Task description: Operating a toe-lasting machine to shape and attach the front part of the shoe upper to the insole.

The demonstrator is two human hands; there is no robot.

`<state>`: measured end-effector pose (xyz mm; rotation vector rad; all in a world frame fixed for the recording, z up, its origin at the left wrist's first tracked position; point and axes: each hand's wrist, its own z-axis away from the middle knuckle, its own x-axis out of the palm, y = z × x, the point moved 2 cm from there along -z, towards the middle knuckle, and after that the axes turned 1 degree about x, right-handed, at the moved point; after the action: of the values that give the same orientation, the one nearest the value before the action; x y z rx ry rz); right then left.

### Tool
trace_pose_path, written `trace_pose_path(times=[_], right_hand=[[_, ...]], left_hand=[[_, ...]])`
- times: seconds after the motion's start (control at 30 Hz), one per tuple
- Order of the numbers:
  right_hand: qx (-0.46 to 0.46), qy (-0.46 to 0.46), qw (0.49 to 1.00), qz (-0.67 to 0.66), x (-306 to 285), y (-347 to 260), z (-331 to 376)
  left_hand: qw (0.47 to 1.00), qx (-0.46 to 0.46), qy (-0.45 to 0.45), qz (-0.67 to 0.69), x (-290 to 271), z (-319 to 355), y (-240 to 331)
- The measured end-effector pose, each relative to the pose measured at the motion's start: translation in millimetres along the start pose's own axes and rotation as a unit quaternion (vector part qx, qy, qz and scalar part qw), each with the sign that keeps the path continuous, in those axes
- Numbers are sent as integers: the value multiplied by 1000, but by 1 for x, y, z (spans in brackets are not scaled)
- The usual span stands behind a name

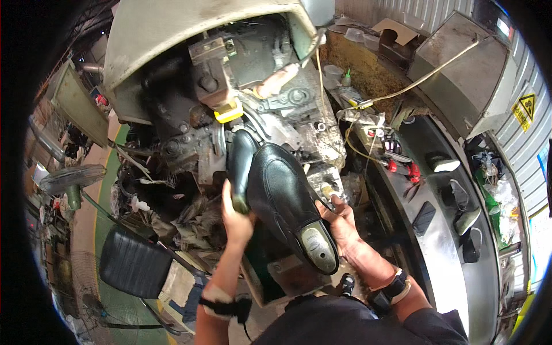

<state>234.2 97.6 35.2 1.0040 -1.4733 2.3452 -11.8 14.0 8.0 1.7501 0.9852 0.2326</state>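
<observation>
A black leather shoe (pixel 280 181) points toe-first at the machine, a pale insert with a dark hole showing in its heel opening. My right hand (pixel 338 223) grips its heel side from the right, thumb along the upper. Just left of it, a second, narrower-looking black shoe (pixel 242 158) stands tilted on its side. Around its heel end my left hand (pixel 237 223) is closed. Both toes lie close below the yellow block (pixel 229 111) of the machine; whether they touch metal parts I cannot tell.
A large greasy machine (pixel 172 138) under a pale hood (pixel 201 20) fills the space ahead. To the right, a metal conveyor (pixel 435 253) carries several shoes. At left stand a fan (pixel 73 178) and a black-backed chair (pixel 132 261). A cable (pixel 414 86) crosses the upper right.
</observation>
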Motion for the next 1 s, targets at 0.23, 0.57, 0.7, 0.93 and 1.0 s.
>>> trace_pose_path(times=[0.23, 0.57, 0.7, 0.93, 1.0], right_hand=[[48, -36, 996, -63, 75, 38, -54], [30, 0, 1000, -3, 102, 67, -109], [-3, 23, 998, 53, 97, 70, -123], [-2, 3, 1000, -23, 87, 77, -136], [-31, -7, 999, 1, 89, 81, -139]], left_hand=[[809, -335, 19, 482, -18, -3, 39], [700, -424, 134, 559, 2, -42, -16], [694, -452, 129, 546, 8, -52, -13], [677, -445, 171, 561, 24, -54, -15], [681, -430, 184, 563, 31, -49, -40]])
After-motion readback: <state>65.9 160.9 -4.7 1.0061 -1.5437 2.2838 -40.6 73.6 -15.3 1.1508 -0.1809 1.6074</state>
